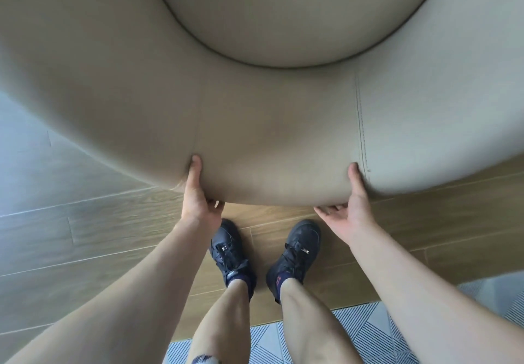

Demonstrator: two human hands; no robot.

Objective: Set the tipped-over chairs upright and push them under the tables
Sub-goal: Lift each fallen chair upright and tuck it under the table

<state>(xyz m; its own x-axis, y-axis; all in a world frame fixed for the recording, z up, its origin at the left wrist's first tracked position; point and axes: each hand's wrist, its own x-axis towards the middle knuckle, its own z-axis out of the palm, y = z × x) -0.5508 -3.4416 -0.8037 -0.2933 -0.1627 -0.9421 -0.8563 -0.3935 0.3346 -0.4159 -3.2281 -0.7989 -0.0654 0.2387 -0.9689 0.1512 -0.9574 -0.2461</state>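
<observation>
**Both hands on the chair back**

Beige padded chair (255, 108) fills the upper view, its curved back edge nearest the person. Left hand (198, 196) and right hand (350, 208) grip that edge, thumbs on top, fingers curled underneath. Dark shoes (297, 253) stand on the wood floor (99, 236) below; striped rug (365, 332) behind.

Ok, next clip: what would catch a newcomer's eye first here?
The big beige upholstered chair fills the upper two thirds of the view, its curved back close to the camera. The left hand and right hand grip its lower edge, thumbs on top. Below stand two dark sneakers on the wood floor.
</observation>
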